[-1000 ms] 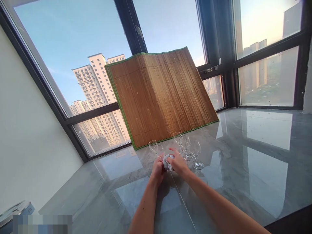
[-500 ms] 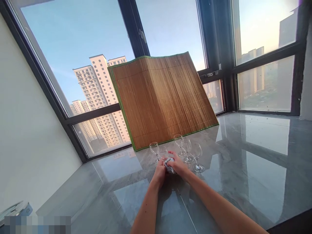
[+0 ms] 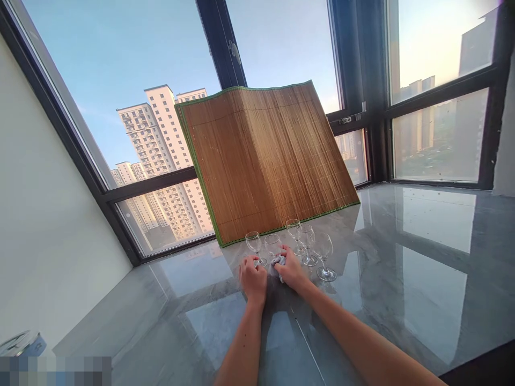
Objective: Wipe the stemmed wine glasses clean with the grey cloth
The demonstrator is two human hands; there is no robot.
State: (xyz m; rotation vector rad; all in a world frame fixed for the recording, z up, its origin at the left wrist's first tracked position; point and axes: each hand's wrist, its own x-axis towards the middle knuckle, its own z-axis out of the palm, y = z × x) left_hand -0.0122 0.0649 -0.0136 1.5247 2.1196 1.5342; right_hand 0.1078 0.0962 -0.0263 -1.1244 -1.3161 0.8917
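Note:
Several empty wine glasses stand in a loose row on the glossy grey marble surface (image 3: 402, 279). My left hand (image 3: 252, 279) rests on the surface, its fingers curled at the foot of the leftmost glass (image 3: 253, 242). My right hand (image 3: 293, 269) is closed on a small crumpled light cloth (image 3: 277, 262) and presses it by the base of the second glass (image 3: 273, 244). Three more glasses stand just right of that hand: one at the back (image 3: 293, 227), one in the middle (image 3: 307, 237), and the nearest (image 3: 323, 247).
A brown bamboo mat with green edging (image 3: 265, 161) leans against the black-framed windows (image 3: 153, 183) behind the glasses. A white wall (image 3: 44, 225) runs along the left. A metal-rimmed object (image 3: 18, 343) shows at the bottom left corner.
My left hand has let go of the glass it held against the cloth and moved left to the leftmost glass's foot. That glass now stands between my hands. The right hand keeps the cloth.

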